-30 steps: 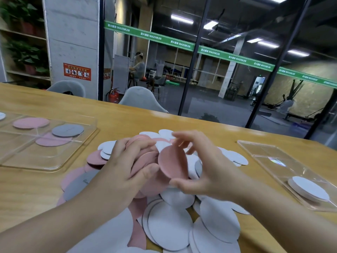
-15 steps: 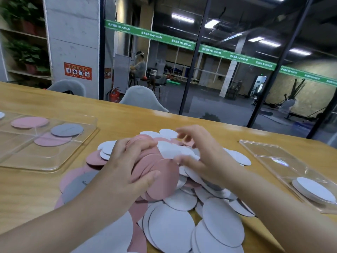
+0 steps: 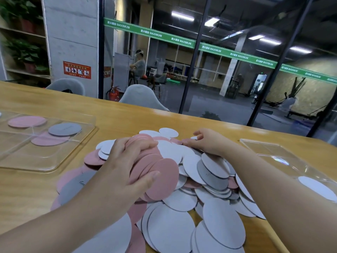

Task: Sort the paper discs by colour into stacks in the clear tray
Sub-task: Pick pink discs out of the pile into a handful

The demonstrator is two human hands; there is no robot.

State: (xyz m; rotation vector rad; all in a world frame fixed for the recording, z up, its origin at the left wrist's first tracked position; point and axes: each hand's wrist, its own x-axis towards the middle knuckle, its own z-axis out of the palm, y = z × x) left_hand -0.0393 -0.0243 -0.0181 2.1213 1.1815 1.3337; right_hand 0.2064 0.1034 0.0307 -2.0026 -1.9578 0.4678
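Head view | your left hand [image 3: 125, 167] grips a fanned pink stack [image 3: 156, 172] | right hand [image 3: 206, 141] seemingly pinches a pink disc [image 3: 184, 141] | square edges before traying

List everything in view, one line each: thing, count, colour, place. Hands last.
loose discs: too many to count, white, grey and pink, heaped mid-table
pink bundle: several discs, pink, held above the heap
left tray: one, clear, table's left side; holds two pink discs and one grey
right tray: one, clear, table's right side; holds one white disc
table: one, light wood, under everything
chairs: two, grey, behind the table
fire extinguisher: one, red, floor behind the table
seated person: one, far behind the glass
left hand: grips the pink bundle
right hand: fingers at the heap's far edge; whether it pinches a disc is unclear
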